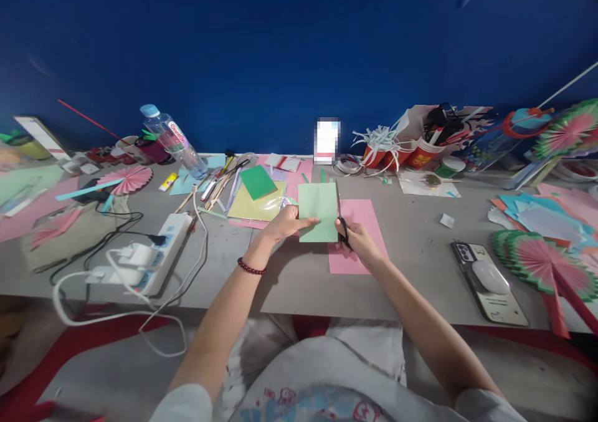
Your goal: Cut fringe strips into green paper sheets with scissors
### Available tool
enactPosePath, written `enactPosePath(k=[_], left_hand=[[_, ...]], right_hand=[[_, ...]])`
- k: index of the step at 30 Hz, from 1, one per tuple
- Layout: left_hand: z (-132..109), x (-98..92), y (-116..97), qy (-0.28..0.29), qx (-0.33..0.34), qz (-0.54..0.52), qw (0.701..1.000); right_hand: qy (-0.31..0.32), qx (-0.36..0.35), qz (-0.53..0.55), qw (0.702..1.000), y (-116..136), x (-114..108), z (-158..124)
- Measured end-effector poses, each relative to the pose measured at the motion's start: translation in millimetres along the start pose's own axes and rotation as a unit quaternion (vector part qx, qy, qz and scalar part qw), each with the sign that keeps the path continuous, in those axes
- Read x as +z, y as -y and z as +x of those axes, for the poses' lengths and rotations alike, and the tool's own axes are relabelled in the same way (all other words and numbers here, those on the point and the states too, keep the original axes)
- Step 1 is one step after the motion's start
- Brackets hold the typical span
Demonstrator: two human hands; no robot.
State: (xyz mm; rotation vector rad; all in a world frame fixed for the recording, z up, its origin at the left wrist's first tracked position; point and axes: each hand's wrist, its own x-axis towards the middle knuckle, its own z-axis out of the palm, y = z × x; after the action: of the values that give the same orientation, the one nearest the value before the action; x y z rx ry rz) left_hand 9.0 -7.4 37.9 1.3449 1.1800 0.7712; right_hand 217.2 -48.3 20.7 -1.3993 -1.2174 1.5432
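Observation:
My left hand (290,222) pinches the left side of a pale green sheet of paper (318,204), its thumb lying across the front. The sheet is held upright above the desk. In my right hand (359,240) are black-handled scissors (344,230), their blades along the sheet's right edge; whether the blades are apart I cannot make out. Behind and below my right hand, a pink sheet of paper (364,222) lies flat on the desk. To the left of the pale green sheet, a darker green square of paper (258,182) rests on a yellow pack (255,204).
A white power strip (170,247) with plugs and cables occupies the left front. At right lie a phone (499,306) with a white mouse (489,277) on it and paper fans (537,260). Along the blue wall stand a plastic bottle (172,138) and red cups (417,155).

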Motion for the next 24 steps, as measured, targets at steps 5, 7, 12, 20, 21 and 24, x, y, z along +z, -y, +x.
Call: enactPosePath(k=[5, 7, 12, 20, 21, 24], left_hand=[[1, -4.3, -3, -0.048, 0.036, -0.057, 0.997], [6, -8.4, -3, -0.130, 0.038, -0.116, 0.984], [21, -27.5, 2, -0.319, 0.013, -0.295, 0.900], [29, -44.1, 15, -0.393, 0.014, -0.250, 0.885], [30, -45.1, 17, -0.398, 0.020, -0.244, 0.884], [32, -50.5, 21, -0.416, 0.046, -0.219, 0.881]], right_hand=[[-0.011, -0.004, 0.027, 1.000, 3, -1, 0], [-0.018, -0.002, 0.040, 0.999, 3, -2, 1], [-0.029, -0.013, 0.073, 0.997, 2, -4, 1], [-0.041, -0.004, 0.084, 0.996, 0, -6, 3], [-0.043, -0.003, 0.087, 0.995, 0, -6, 3], [-0.045, -0.003, 0.092, 0.995, -1, -5, 4]])
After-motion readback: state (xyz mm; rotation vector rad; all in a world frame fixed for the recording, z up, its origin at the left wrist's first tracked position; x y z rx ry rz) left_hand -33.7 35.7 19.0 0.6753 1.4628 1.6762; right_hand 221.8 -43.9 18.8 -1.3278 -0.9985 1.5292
